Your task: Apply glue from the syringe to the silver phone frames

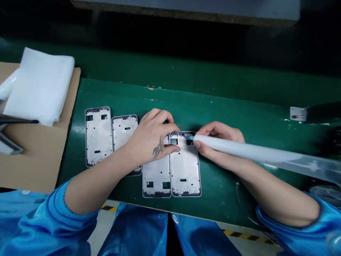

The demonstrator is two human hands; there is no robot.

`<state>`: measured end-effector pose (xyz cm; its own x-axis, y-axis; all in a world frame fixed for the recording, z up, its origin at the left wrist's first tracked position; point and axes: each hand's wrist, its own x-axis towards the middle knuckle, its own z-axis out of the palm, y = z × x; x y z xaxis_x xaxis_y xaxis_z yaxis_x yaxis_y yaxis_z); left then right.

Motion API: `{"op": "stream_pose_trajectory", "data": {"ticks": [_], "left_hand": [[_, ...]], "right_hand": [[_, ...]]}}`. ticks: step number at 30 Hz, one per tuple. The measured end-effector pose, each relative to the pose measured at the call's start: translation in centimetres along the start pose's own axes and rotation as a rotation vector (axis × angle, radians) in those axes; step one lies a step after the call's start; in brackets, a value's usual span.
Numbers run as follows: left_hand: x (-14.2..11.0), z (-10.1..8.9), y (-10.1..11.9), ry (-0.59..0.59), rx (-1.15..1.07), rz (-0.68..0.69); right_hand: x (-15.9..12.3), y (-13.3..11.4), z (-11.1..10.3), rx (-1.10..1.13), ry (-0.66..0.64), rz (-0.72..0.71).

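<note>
Phone middle frames lie flat in a row on the green bench. My left hand [157, 137] reaches over the row, index fingertip at the top edge of the rightmost phone frame [185, 163] and thumb on its face. It steadies that frame with curled fingers. My right hand [215, 138] is closed round the front end of a long white glue syringe [239, 147]. The syringe's blue needle tip touches or hovers just over the top of the rightmost frame; I cannot tell which. Left of it are another phone frame [156, 174], a partly covered one [122, 129], and the leftmost frame [98, 137].
On the left, a cardboard sheet [34, 163] carries white plastic film [42, 81] and a dark-handled tool [18, 121]. A metal bracket [298, 113] on a black arm stands at the right. A grey shelf [186, 9] overhangs the back. The bench's front edge is close to my lap.
</note>
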<state>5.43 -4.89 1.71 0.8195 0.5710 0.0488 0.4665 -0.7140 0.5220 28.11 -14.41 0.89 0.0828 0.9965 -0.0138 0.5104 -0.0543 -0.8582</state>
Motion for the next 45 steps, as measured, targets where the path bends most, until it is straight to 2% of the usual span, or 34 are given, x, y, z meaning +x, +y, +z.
{"op": "stream_pose_trajectory", "data": {"ticks": [27, 41, 45], "left_hand": [[0.00, -0.09, 0.16, -0.006, -0.006, 0.001], [-0.06, -0.22, 0.14, -0.005, -0.016, -0.005], [-0.04, -0.23, 0.07, -0.004, -0.016, -0.006]], "right_hand": [[0.20, 0.29, 0.37, 0.010, 0.056, 0.001], [0.28, 0.50, 0.53, 0.053, -0.004, -0.042], [0.35, 0.50, 0.65, 0.045, 0.013, -0.044]]}}
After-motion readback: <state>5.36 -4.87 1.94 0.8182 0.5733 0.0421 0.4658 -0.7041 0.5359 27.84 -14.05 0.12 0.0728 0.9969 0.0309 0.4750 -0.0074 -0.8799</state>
